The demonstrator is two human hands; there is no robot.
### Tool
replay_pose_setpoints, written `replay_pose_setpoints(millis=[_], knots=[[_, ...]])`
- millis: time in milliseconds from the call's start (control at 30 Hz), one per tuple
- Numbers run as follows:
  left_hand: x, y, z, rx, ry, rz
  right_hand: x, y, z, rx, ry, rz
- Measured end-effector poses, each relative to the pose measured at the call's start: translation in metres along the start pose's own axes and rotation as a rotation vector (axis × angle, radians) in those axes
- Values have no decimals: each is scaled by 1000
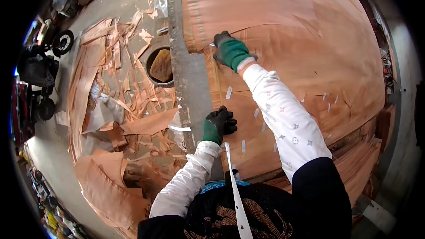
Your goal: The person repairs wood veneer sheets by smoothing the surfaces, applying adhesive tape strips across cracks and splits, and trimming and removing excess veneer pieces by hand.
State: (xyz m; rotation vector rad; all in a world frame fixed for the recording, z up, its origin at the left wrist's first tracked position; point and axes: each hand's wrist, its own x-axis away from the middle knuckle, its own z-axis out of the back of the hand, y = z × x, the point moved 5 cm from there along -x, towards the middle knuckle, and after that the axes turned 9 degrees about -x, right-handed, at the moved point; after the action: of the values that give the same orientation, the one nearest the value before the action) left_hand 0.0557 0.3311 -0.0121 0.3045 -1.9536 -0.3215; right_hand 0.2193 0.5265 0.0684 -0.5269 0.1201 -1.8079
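Here's the right hand (231,52) out ahead, gloved and pressed down where the edge of the upper sheet (252,4) meets the lower sheet (283,79). Its grip is bent, fingers bunched low, with a white bit (213,44) just at the tips; whether that's pinched or merely lying there, I can't tell. Nearer the body, the left hand (220,124) sits at the sheet's near-left side, by the bare grey counter (198,93); its grip is half curled, fingers slightly apart, palm hidden, so no telling if anything's in it.

Now the score so far: white tabs (243,146) dot the lower sheet, a loose group close to the right forearm and more over to the far right, so a good deal of the patching looks done there. One tab (229,92) lies by a thin split between the two hands. But up at the upper sheet's edge, a long dark line runs off to the right with no tabs to be seen along it; that stretch looks like the work left. And there's white strip (237,190) hanging down the front of the body, so supply doesn't look finished either!
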Motion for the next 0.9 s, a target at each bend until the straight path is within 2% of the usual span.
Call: replay_pose_setpoints(millis=[67, 167, 200, 300, 433, 533, 633, 767, 900], knots=[[3, 3, -1, -25, 14, -22, -4, 18, -2, -149, -70, -74], [-5, -1, 3, -16, -36, -34, 30, 21, -16, 161, 26, 352], [-9, -4, 4, -8, -64, -34, 45, 18, -20, 278, -7, 412], [2, 2, 0, -114, 34, -48, 61, 29, -55, 505, 38, 613], [6, 4, -1, -149, 46, -57, 69, 24, -49, 459, -11, 591], [6, 7, -3, -161, 43, -67, 101, 23, -61, 440, 8, 674], [4, 5, -1, -168, 30, -62, 122, 33, -72, 323, 263, 801], [5, 7, -2, -201, 33, -77, 129, 33, -65, 169, 155, 690], [1, 7, 2, -274, 47, -131, 157, 32, -91, 315, 208, 806]])
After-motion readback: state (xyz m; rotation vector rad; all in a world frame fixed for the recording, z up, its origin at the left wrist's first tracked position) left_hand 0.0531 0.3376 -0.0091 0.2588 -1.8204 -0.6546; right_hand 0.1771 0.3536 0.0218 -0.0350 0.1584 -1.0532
